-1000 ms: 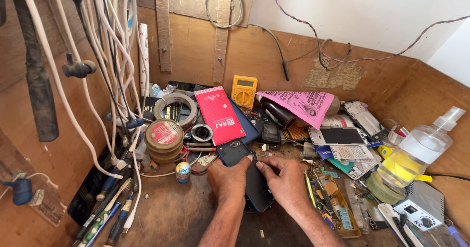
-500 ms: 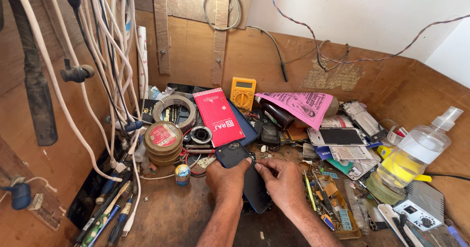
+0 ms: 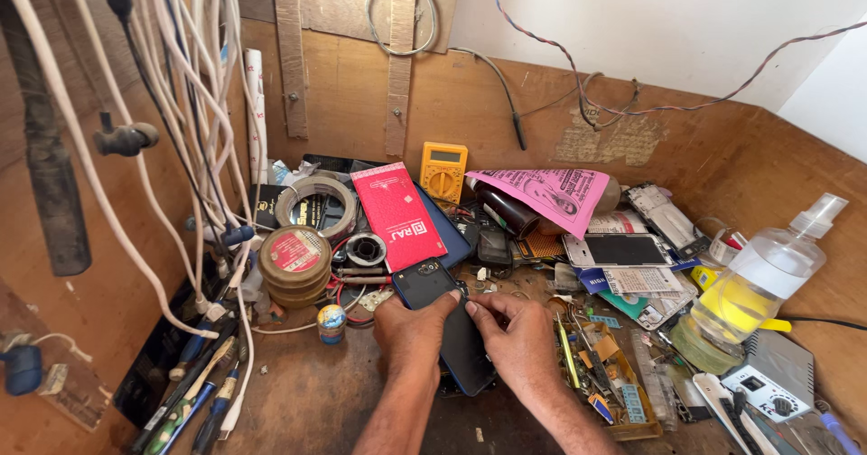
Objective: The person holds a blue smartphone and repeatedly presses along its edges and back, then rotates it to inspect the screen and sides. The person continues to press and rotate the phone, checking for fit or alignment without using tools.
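A: Obs. — dark blue phone lies flat on the wooden bench, just in front of the red box. Long axis runs from upper left, near the box, to lower right, toward the person

B: Hands?

A: Left hand lies over the phone's left long edge, fingers curled down onto it. Right hand comes in from the right edge, fingertips pinched at the middle of the phone. Both closed on the phone; both meet at its mid-length, neither clearly nearer

B: Is anything held between the right fingertips?

A: Cannot tell; too small to make out. The phone's lower end is cut off behind the right hand and wrist, and the left edge is hidden under the left palm

B: Surroundings?

A: Tape rolls to the left, yellow multimeter behind, tray of small parts just right of the right hand
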